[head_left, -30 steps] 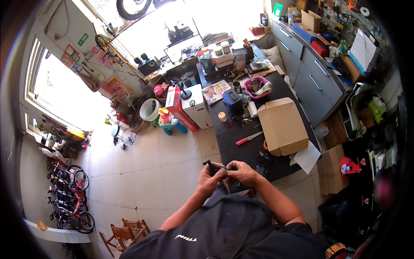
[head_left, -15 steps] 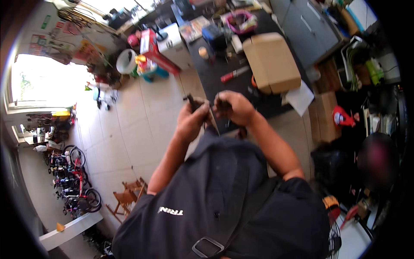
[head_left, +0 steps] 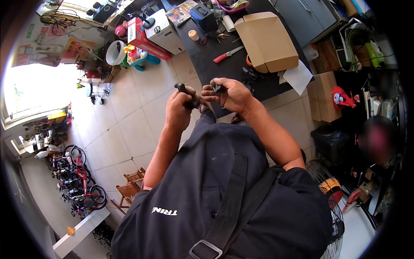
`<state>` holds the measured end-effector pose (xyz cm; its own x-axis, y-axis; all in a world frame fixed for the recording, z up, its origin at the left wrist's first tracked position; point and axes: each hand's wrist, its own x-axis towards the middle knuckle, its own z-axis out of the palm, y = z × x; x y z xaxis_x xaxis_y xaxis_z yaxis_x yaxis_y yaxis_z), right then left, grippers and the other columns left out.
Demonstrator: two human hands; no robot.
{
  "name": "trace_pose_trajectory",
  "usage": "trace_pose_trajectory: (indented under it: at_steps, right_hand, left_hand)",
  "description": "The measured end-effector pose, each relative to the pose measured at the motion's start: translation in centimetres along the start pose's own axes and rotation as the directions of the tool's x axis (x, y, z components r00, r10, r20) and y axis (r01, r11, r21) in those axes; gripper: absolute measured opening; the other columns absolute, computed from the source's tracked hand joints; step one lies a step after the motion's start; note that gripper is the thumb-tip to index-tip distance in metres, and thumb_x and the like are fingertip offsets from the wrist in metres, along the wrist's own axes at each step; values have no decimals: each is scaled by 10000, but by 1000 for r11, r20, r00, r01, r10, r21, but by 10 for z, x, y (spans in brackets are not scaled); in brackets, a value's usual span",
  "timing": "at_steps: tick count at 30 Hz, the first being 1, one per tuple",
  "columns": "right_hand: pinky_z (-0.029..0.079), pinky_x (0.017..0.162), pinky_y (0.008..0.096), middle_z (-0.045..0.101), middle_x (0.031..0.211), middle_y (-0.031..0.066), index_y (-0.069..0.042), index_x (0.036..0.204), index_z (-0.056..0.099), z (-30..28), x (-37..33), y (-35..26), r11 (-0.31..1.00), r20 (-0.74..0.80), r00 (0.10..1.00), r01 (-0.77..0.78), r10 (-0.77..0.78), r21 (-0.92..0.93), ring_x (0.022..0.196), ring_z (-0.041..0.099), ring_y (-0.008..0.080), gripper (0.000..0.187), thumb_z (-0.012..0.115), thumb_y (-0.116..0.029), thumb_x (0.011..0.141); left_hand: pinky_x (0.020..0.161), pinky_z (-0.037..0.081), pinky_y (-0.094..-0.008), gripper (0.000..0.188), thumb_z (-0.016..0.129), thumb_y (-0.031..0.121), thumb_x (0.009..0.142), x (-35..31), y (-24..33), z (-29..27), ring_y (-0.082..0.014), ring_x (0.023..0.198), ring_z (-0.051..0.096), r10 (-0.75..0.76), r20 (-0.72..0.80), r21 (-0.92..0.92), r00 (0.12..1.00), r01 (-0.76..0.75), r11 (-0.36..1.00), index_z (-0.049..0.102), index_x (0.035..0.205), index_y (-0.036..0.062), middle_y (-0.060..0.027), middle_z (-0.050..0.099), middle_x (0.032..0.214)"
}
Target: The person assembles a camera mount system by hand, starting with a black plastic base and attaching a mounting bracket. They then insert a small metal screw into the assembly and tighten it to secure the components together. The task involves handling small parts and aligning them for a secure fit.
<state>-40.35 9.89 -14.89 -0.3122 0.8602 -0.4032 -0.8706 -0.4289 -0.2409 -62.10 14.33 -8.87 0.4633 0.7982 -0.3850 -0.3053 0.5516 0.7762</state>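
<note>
My left hand [head_left: 180, 108] is closed around a small dark metal part [head_left: 186, 92] whose end sticks out above the knuckles. My right hand [head_left: 229, 94] pinches another small dark piece [head_left: 217, 87] between thumb and fingers, close beside the left hand. Both hands are raised in front of my chest, over the near edge of a black worktable [head_left: 224, 64]. What exactly the two pieces are is too small to tell.
On the worktable lie a cardboard box [head_left: 266, 41], a red-handled knife [head_left: 227, 54], a white sheet [head_left: 297, 77] and small tools. More cardboard boxes [head_left: 323, 96] stand at right. A white bucket [head_left: 114, 52] and a red box [head_left: 145, 39] sit on the tiled floor; bicycles [head_left: 77, 181] stand at left.
The view has tilted down toward my body, so more of my dark shirt shows. My hands stay together, with the right hand's piece now a little apart from the left's.
</note>
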Motion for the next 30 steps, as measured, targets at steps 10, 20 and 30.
trace_pose_trajectory:
  at_steps: [10,20,30]
  right_hand:
    - [599,892,401,673,1148,148,1,1160,634,-5,3,1,994,46,999,27,-22,-108,1047,702,256,238,477,-177,1138]
    - [598,928,443,675,1214,168,-7,1154,629,3,5,-4,998,55,998,-36,39,-55,1068,696,289,252,470,-202,1141]
    - [449,1196,589,590,1472,305,-24,1007,640,15,-8,-10,963,208,978,-58,2,264,1428,534,456,317,420,-226,1114]
  left_hand:
    - [876,596,-350,364,811,108,903,0,-15,29,-225,956,742,312,179,890,933,-289,352,739,1251,30,-96,766,1036]
    - [785,588,-332,261,803,113,950,8,-23,14,-192,894,731,413,203,854,888,-367,368,771,1186,4,-100,760,1039]
    - [565,425,-212,268,803,189,1014,-8,-11,9,-16,652,554,138,-66,519,988,-84,851,763,1199,-1,41,694,799]
